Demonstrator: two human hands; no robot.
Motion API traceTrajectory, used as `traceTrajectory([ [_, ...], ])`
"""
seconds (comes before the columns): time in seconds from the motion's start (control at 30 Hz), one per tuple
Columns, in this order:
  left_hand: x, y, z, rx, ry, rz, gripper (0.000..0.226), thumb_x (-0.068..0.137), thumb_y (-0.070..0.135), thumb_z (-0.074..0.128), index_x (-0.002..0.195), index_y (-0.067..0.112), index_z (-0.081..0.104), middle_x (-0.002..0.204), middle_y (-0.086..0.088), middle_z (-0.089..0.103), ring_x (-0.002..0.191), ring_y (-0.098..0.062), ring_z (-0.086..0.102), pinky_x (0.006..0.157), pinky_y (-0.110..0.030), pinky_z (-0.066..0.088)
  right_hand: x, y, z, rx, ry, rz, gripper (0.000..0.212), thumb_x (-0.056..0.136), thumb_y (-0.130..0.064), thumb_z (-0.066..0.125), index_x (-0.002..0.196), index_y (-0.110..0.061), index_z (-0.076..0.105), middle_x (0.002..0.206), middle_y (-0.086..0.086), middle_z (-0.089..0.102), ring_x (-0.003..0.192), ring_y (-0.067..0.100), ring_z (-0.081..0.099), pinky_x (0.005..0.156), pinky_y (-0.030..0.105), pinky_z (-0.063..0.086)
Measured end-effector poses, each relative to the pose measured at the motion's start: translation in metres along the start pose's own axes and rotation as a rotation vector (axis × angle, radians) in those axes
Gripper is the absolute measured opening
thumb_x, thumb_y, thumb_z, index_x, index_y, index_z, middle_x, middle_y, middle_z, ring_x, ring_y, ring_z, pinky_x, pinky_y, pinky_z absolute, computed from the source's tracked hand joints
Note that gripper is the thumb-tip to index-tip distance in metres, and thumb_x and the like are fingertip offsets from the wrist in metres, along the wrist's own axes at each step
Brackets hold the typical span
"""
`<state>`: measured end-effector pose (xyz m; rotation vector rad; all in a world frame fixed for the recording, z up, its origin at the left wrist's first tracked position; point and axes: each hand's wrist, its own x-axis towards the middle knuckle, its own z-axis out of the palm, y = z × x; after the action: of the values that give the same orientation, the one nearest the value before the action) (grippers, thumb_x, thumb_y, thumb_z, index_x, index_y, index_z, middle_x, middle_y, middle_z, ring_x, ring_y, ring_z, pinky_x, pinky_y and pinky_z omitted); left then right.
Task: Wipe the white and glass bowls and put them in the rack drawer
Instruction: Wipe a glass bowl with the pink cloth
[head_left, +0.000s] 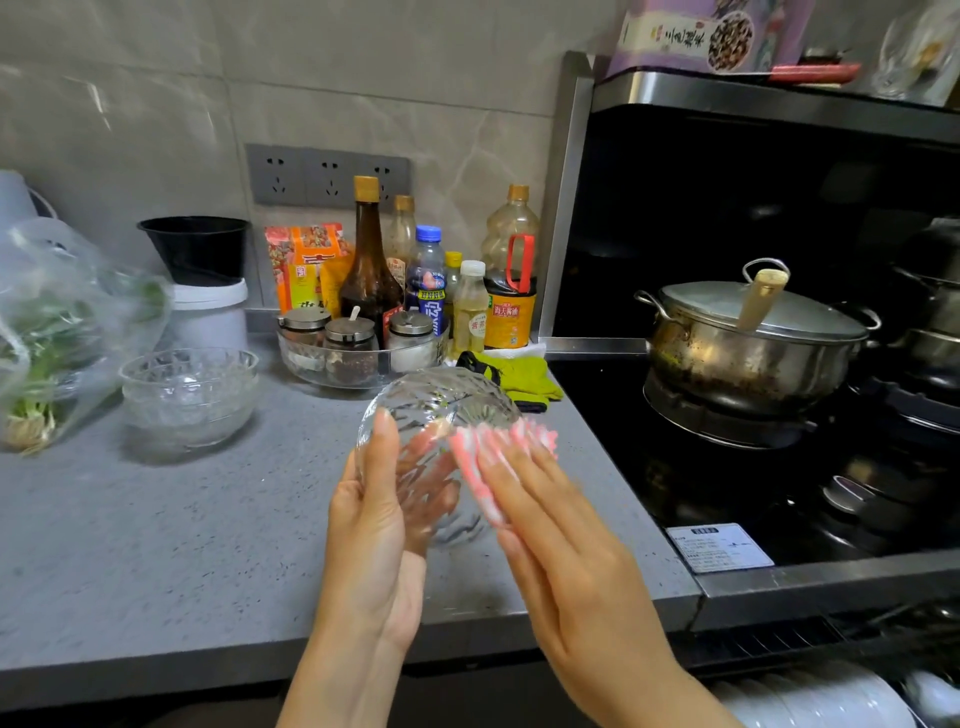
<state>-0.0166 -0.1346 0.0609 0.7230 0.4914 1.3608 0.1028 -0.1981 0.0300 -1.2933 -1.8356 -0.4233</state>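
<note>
1. The glass bowl (441, 410) is clear, round and cut with slanting ridges; it is held tilted in the air above the speckled grey bench (156, 545), near the black stove (727, 499)
2. A stack of similar ridged glass bowls (189, 395) stands upright on the bench to the left, well apart
3. The left hand (374, 525) cups the bowl: its grip is curled round the wall, thumb lying up the near side, fingers seen through the glass
4. The right hand (566, 551) is flat, its grip spread with fingers straight and close together, pressing a fuzzy pink-and-white cloth (470, 457) against the bowl; hand and cloth are blurred
</note>
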Motion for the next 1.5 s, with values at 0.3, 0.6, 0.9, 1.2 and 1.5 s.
traceTrajectory([
  [0.3,-0.008,-0.016,0.011,0.073,-0.124,-0.113,0.031,0.079,0.039,0.058,0.094,0.013,0.065,0.088,-0.011,0.074,0.066,-0.015,0.07,0.049,-0.02,0.053,0.036,0.009,-0.019,0.244,-0.057,0.185,0.043,0.101,-0.038,0.03,0.143,-0.036,0.039,0.148,-0.016,0.035,0.144,0.012,0.023,0.115,0.02,0.016],
  [0.6,0.009,-0.021,0.0,0.012,-0.01,-0.117,0.044,0.076,0.041,0.058,0.105,0.007,0.06,0.075,-0.002,0.071,0.055,-0.007,0.065,0.05,-0.024,0.055,0.005,0.05,-0.024,0.439,-0.022,0.26,0.041,0.099,-0.012,0.041,0.14,-0.018,0.047,0.144,-0.012,0.047,0.139,0.008,0.035,0.113,0.026,0.03],
  [0.9,0.01,-0.029,-0.01,0.017,-0.009,-0.063,0.044,0.078,0.039,0.057,0.109,0.009,0.056,0.073,0.002,0.073,0.058,-0.006,0.067,0.047,-0.016,0.053,-0.045,0.123,-0.02,0.048,-0.504,0.478,0.058,0.087,-0.055,0.047,0.14,-0.049,0.023,0.146,-0.037,0.016,0.136,-0.016,0.012,0.12,0.028,0.012],
  [1.2,-0.003,-0.07,0.013,0.063,-0.08,-0.197,0.066,0.061,0.045,0.063,0.114,0.006,0.056,0.067,-0.002,0.07,0.045,-0.006,0.062,0.036,-0.014,0.043,-0.065,0.106,-0.064,0.626,-0.122,0.758,0.038,0.091,-0.042,0.055,0.128,-0.034,0.052,0.13,-0.025,0.056,0.125,-0.007,0.046,0.108,0.02,0.036],
  [1.5,-0.047,-0.161,0.082,0.049,-0.266,-0.514,0.056,0.072,0.047,0.069,0.119,0.017,0.067,0.111,-0.002,0.072,0.096,-0.014,0.07,0.087,-0.035,0.056,-0.131,0.121,-0.126,1.169,-0.079,1.046,0.084,0.069,-0.056,0.076,0.137,-0.015,0.047,0.132,0.015,0.059,0.112,0.023,0.062,0.09,0.03,0.052],
])
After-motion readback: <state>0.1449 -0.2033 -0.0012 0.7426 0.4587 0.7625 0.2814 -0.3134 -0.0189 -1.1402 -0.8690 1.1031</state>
